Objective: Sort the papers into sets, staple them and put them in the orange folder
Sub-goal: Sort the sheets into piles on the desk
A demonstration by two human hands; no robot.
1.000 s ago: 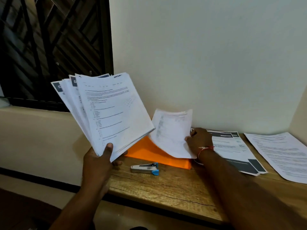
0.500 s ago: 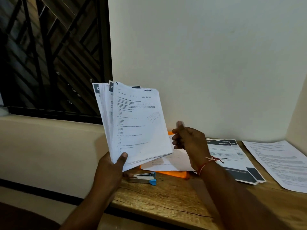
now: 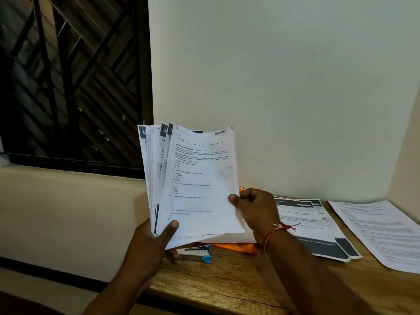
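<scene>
- Wooden table (image 3: 227,285) stands against a pale wall (image 3: 272,87), with a dark window grille (image 3: 68,76) on the left.
- Low down, the left hand (image 3: 150,244) grips the stack of papers (image 3: 153,178) at its bottom left corner. Its thumb lies on the front page and its fingers curl round behind.
- Across from it, the right hand (image 3: 256,210) pinches the right edge of the front sheet (image 3: 204,201), a bit below the middle, with the thumb on the printed side. A red thread (image 3: 276,230) is tied round that wrist.
- So the stack sits between the two hands, up in the air over the left part of the table.
- It stands nearly upright with its long side going up and down. The print faces the person and the top of the page is up. The sheets at the back fan out to the left at the top.
- Just under the stack, a stapler (image 3: 196,253) lies flat on the table beside the left fingers. Its long side goes left to right, with its blue end on the right.
- Next to it, a strip of the orange folder (image 3: 236,247) shows. It lies flat, and the stack hides most of it.
- Farther right, papers with dark bands (image 3: 318,226) lie flat on the table.
- At the far right lies a white sheet (image 3: 381,230) full of text.
</scene>
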